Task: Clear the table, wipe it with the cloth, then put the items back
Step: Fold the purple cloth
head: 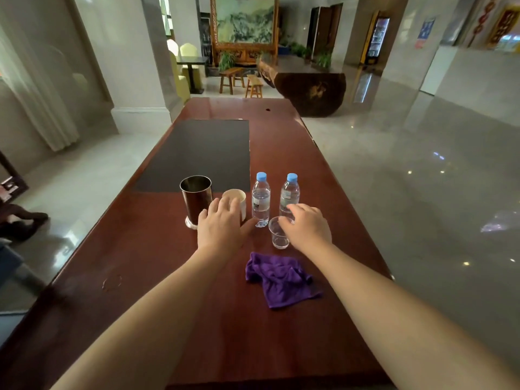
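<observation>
On a long reddish counter (135, 263), the left hand (222, 226) reaches with loosely spread fingers, holding nothing, over a white cup (239, 202) beside a metal canister (196, 199). The right hand (308, 225) pinches the rim of a clear plastic cup (278, 235) near two water bottles (261, 199). A crumpled purple cloth (281, 278) lies nearer, between the forearms.
</observation>
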`<state>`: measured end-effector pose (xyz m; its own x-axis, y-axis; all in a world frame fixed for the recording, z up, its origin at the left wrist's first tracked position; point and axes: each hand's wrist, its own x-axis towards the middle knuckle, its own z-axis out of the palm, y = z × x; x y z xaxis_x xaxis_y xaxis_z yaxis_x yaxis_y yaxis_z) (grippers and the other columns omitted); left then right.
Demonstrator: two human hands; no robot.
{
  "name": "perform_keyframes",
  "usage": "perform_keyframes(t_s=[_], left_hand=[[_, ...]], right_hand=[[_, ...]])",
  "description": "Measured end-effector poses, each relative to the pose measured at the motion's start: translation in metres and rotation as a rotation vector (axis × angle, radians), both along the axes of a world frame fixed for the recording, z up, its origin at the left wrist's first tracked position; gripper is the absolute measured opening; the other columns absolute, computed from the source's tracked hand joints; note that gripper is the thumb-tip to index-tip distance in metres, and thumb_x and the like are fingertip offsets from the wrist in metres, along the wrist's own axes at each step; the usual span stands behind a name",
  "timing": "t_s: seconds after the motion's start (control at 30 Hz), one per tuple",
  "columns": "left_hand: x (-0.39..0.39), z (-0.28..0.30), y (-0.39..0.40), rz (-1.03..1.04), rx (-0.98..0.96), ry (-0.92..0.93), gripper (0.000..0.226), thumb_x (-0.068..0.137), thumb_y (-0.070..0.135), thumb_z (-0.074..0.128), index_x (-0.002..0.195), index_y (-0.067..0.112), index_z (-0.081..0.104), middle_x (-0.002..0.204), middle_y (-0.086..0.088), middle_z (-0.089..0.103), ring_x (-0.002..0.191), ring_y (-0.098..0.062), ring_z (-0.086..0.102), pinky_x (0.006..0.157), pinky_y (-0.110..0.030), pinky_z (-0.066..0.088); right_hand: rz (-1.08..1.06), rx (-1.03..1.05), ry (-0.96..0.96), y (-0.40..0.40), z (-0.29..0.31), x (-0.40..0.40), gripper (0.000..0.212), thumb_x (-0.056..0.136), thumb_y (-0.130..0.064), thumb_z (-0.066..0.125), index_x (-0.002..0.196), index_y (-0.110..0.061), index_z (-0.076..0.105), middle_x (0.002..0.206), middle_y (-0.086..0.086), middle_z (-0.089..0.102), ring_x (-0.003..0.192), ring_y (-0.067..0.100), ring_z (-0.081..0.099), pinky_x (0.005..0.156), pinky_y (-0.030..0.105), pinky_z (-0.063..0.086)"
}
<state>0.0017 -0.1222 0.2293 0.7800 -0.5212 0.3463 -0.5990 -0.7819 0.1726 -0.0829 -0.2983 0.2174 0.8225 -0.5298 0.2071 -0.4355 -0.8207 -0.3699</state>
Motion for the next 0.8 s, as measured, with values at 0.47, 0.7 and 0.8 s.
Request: perform_keyframes(t_s=[0.47, 0.7, 0.8], left_hand=[[-0.005, -0.141, -0.052, 0.125, -0.053, 0.721, 0.072, 0.087, 0.059, 0.055, 0.137, 0.011, 0.038, 0.137, -0.016, 0.046, 0.127, -0.037, 0.042, 0.097, -0.048, 0.039], [0.003, -0.175, -0.071, 0.364, -0.307, 1.051, 0.070, 0.078, 0.049, 0.073, 0.126, 0.004, 0.045, 0.127, -0.018, 0.055, 0.112, -0.036, 0.058, 0.095, -0.046, 0.048], [0.009, -0.177, -0.077, 0.453, -0.432, 1.185, 0.052, 0.074, 0.027, 0.081, 0.111, 0.004, 0.052, 0.107, -0.013, 0.063, 0.086, -0.026, 0.061, 0.071, -0.035, 0.051]], right_hand=[[-0.315, 0.558, 0.284, -0.026, -0.136, -0.027, 0.058, 0.089, -0.049, 0.050, 0.139, -0.021, 0.049, 0.139, 0.005, 0.056, 0.126, 0.029, 0.051, 0.098, 0.037, 0.041], [-0.416, 0.706, 0.225, -0.024, -0.165, -0.012, 0.058, 0.085, -0.049, 0.057, 0.134, -0.017, 0.053, 0.133, 0.009, 0.058, 0.115, 0.029, 0.056, 0.090, 0.036, 0.044], [-0.448, 0.863, 0.148, -0.024, -0.171, -0.001, 0.046, 0.086, -0.033, 0.065, 0.127, -0.013, 0.057, 0.124, 0.009, 0.062, 0.095, 0.020, 0.055, 0.077, 0.032, 0.041]])
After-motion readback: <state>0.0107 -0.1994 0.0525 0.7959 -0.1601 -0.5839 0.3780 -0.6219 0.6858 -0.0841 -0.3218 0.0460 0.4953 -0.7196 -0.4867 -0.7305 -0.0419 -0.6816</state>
